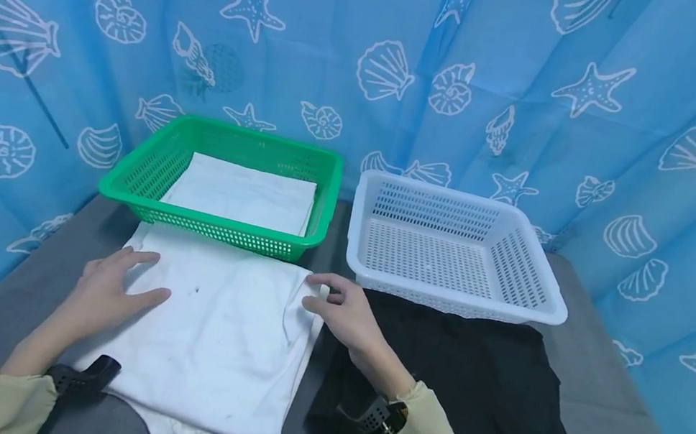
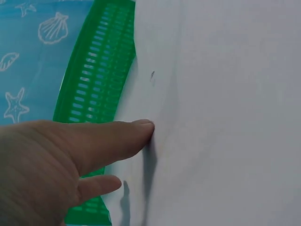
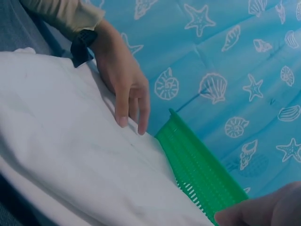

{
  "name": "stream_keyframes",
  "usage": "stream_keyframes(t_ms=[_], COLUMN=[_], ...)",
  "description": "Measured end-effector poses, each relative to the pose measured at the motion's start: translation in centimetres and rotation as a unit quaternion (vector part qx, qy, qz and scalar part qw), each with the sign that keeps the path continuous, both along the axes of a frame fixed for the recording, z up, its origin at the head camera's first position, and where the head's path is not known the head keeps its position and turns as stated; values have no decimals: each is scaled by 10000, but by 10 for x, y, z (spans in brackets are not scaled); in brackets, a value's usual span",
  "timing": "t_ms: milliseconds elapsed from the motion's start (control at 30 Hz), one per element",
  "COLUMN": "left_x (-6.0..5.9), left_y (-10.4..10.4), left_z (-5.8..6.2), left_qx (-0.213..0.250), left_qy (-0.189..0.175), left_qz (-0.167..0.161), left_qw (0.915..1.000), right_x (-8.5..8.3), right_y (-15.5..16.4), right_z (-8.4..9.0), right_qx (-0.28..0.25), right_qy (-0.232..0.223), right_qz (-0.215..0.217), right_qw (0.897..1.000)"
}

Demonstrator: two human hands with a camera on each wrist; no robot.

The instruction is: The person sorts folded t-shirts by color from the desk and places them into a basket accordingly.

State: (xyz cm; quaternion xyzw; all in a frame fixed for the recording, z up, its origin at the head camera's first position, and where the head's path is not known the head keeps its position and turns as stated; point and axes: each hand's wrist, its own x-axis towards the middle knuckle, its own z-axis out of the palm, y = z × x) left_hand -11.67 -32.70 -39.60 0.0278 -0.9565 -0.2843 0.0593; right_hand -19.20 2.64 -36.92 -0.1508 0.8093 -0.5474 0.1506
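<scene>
Hazards: the white cloth [image 1: 202, 344] could crease or skew if the fingers catch only its top layer, since lower layers show past its right edge. The green basket [image 1: 326, 203] might be nudged, the cloth's far edge meeting its near side. The black cloth [image 1: 464, 383], beneath the right forearm, could be dragged by the sleeve.

White cloth, 1, folded: flat on the desk [image 1: 606, 393], between the fingers of the 2 hands, most of it on the wearer's side of them.

Left hand [image 1: 111, 289], 1: thumb and forefinger spread wide at the left border, gripping nothing; 1 small dark mark on the cloth just right of the thumb tip.

Right hand [image 1: 345, 318], 1: fingers loosely bent, thumb and forefinger parted at the right edge; no pinch visible, contact uncertain.

Green basket, 1: beyond the left fingers, containing folded white fabric [image 1: 243, 193].

White basket [image 1: 455, 297], 1: beyond and right of the right fingers.
</scene>
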Motion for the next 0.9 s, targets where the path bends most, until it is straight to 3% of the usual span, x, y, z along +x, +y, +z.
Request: stream_keyframes(t_ms=[133,333,533,700,800,900], left_x=[0,0,-1,0,0,-1], left_y=[-6,-19,-19,-18,-19,-21], left_z=[4,9,3,3,3,2], left_qx=[13,403,354,276,285,305], left_qy=[-117,-600,-524,-595,-702,-740], left_qz=[49,84,-117,-89,-10,16], left_qw=[9999,9973,9979,9978,9971,9968], right_x=[-1,-3,-2,-2,-3,-4], right_y=[0,0,0,-2,-3,-2], right_z=[0,-4,-6,-8,-9,-9], right_qx=[169,-14,-293,-480,-560,-665], right_qy=[208,429,536,901,1040,800], right_qz=[132,182,93,-2,125,356], right_qw=[9996,9989,9981,9948,9929,9939])
